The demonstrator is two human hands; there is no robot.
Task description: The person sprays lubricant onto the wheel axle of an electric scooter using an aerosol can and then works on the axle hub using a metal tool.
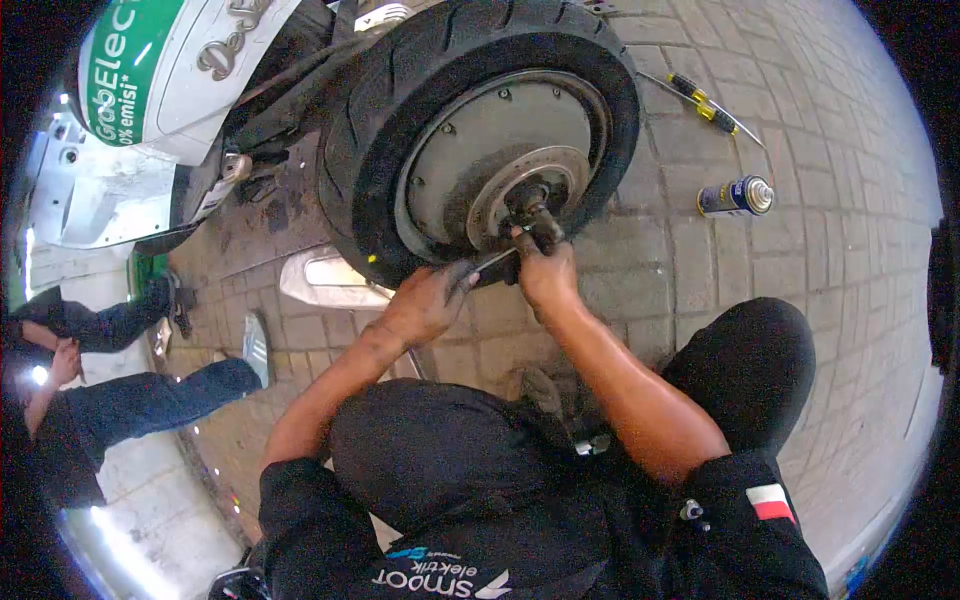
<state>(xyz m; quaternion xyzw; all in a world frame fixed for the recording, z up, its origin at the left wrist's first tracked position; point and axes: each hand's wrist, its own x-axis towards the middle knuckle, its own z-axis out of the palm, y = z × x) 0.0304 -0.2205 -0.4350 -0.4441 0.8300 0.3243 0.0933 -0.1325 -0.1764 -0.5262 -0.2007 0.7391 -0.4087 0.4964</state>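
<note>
A scooter wheel with a black tyre point(372, 200) and a grey hub point(450, 170) stands in front of me. A brake disc point(485, 205) sits at its centre, and a dark metal part that looks like a brake caliper point(543, 230) is beside it. My right hand point(548, 272) is closed around the lower end of this part, thumb uppermost. My left hand point(428, 305) pinches a thin metal rod point(497, 260) that points toward my right fingers. The rod's handle end is hidden in my left hand.
Two yellow-and-black screwdrivers point(712, 112) and a spray can point(735, 196) lie on the paving point(830, 270) to the right. White scooter bodywork point(100, 200) is at the upper left. Another person's jeans-clad leg point(165, 398) and hand point(66, 362) show at the left.
</note>
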